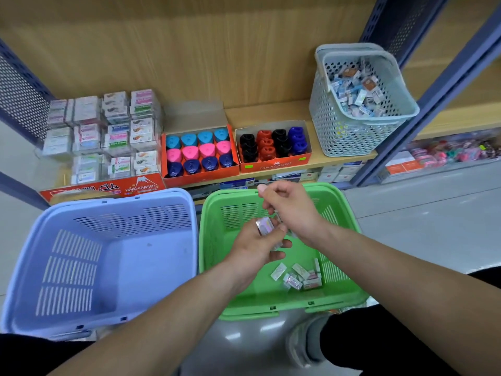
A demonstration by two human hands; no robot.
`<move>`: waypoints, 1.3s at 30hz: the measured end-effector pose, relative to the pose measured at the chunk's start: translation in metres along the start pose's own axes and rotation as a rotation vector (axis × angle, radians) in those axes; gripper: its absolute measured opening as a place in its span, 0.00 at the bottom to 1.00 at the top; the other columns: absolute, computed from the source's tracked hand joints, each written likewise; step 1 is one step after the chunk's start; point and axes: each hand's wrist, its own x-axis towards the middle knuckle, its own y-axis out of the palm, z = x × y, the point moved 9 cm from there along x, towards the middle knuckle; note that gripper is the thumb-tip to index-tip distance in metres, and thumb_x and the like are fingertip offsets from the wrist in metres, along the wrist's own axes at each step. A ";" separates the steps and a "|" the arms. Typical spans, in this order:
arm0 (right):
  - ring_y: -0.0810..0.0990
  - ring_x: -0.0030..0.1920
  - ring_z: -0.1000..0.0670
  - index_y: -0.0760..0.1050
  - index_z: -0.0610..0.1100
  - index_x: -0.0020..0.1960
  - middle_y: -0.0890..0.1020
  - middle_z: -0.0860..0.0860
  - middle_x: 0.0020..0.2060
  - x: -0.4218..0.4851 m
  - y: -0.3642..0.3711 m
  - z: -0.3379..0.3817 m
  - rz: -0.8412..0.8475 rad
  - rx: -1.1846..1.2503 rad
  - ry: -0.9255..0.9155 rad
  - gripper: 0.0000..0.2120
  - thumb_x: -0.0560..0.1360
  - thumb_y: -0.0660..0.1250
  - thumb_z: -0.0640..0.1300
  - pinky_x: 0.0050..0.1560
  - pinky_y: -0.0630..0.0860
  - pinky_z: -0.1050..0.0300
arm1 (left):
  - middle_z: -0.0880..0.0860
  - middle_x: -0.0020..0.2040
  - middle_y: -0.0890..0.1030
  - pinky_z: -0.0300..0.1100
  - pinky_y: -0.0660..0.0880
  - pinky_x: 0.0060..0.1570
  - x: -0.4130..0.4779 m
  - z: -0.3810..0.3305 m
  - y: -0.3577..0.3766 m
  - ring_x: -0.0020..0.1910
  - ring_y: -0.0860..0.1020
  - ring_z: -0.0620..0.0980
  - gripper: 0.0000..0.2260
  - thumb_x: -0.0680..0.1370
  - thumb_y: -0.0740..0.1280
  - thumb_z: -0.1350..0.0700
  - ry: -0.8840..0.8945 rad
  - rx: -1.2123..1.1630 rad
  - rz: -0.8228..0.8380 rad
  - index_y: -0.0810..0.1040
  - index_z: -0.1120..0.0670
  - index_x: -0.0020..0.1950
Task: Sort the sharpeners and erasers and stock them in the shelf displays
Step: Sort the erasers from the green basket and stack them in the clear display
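Observation:
Both hands hover over the green basket [214, 240] on the floor. My left hand [257, 248] grips several wrapped erasers [264, 226] stacked in its fingers. My right hand [290, 210] is just above it, fingers curled; whether they pinch anything I cannot tell. Several loose wrapped erasers [298, 275] lie at the basket's bottom right. On the shelf stand stacked eraser packs in a red Hard Eraser display [103, 131], an orange box of blue, pink and navy sharpeners [199, 153], and a Faber-Castell box of black, red and blue sharpeners [273, 145].
An empty lilac basket [113, 256] sits left of the green one. A grey perforated basket [357, 104] full of mixed small items stands on the shelf's right end. Blue shelf posts [433, 99] rise at right. Lower shelves hold more stock. My knee shows at the bottom.

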 end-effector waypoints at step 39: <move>0.84 0.45 0.53 0.83 0.42 0.50 0.85 0.49 0.43 0.012 0.007 -0.049 0.324 -0.171 0.172 0.13 0.67 0.80 0.37 0.44 0.80 0.66 | 0.58 0.50 0.84 0.41 0.81 0.38 0.036 0.023 -0.060 0.45 0.85 0.54 0.17 0.78 0.69 0.66 -0.104 -0.209 0.028 0.76 0.53 0.65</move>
